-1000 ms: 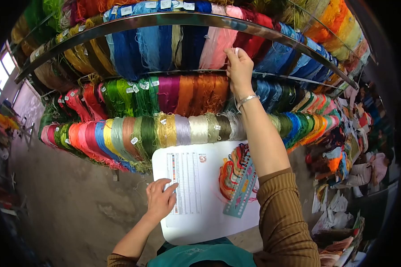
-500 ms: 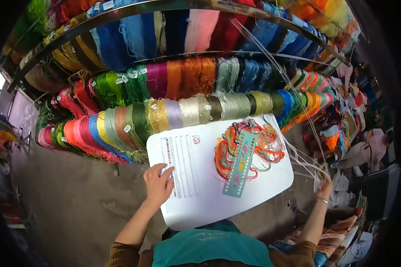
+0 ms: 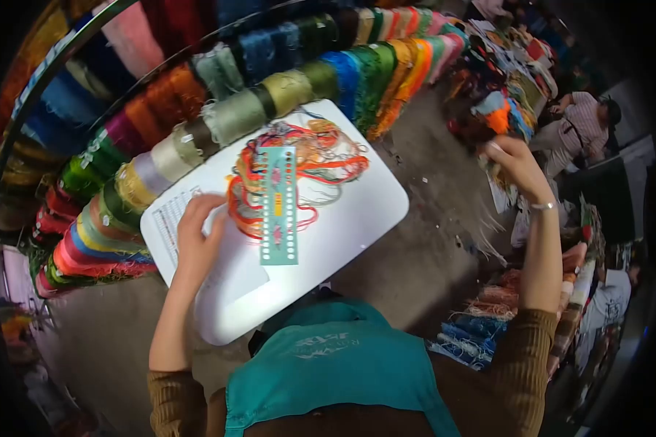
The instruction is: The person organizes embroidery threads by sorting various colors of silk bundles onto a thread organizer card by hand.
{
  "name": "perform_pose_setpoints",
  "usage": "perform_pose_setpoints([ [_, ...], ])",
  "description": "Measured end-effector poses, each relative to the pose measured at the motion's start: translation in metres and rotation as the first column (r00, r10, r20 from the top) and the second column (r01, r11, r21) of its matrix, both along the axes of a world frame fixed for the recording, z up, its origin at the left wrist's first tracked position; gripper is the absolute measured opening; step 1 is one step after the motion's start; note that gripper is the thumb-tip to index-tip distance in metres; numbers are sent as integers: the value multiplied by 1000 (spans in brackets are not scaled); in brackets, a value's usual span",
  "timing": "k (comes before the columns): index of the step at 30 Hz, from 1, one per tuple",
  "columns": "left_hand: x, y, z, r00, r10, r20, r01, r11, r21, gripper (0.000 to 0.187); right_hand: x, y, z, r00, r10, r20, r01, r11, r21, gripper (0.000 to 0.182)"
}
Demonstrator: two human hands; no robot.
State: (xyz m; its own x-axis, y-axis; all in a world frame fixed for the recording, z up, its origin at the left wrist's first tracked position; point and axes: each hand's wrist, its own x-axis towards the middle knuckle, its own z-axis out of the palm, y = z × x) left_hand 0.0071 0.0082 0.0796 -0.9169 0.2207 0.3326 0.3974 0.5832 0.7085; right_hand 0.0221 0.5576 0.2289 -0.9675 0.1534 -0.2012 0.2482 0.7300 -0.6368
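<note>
My left hand (image 3: 199, 233), its thumb apart from the fingers, rests at the left part of a white board (image 3: 375, 211), over a printed chart (image 3: 169, 213). Beside it on the board lies a teal card (image 3: 278, 237) with punched holes along both edges. Orange, red and grey threads (image 3: 335, 164) are looped through its holes and spread in a tangle. Off the board to the right, my right hand (image 3: 517, 167) is raised with its fingers closed on pale threads (image 3: 490, 229), whose loose ends hang below it. The fingers partly hide the bundle.
Racks of coloured thread skeins (image 3: 233, 113) run along the board's far side under a metal rail (image 3: 51, 62). More skeins (image 3: 481, 324) lie at lower right. A person in a striped shirt (image 3: 587, 120) is at upper right, and another in a white shirt (image 3: 608, 298) below.
The view has swung to the right. My right hand has risen with the pale threads, which no longer stretch up across the racks. My left hand stays at the chart.
</note>
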Motion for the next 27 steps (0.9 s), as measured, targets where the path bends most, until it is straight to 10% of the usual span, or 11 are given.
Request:
perform_pose_setpoints([
  [3,-22,99,42,949,-307,65,286,932,222,31,-17,-38,10,933,335,-128,-338,941,2,26],
  [10,-34,249,97,671,-702,240,558,691,459,58,-9,-81,14,885,440,-153,-466,835,-293,22],
  [13,-48,268,66,505,-787,355,558,611,562,23,-2,-69,15,918,385,-101,-397,866,-304,20],
  [19,-67,241,74,645,-643,413,516,765,386,23,-12,-19,-40,978,185,-91,-206,911,-358,14],
  [27,-55,269,153,721,-677,146,532,676,509,23,-45,-105,-145,906,404,-127,-382,649,-658,29],
])
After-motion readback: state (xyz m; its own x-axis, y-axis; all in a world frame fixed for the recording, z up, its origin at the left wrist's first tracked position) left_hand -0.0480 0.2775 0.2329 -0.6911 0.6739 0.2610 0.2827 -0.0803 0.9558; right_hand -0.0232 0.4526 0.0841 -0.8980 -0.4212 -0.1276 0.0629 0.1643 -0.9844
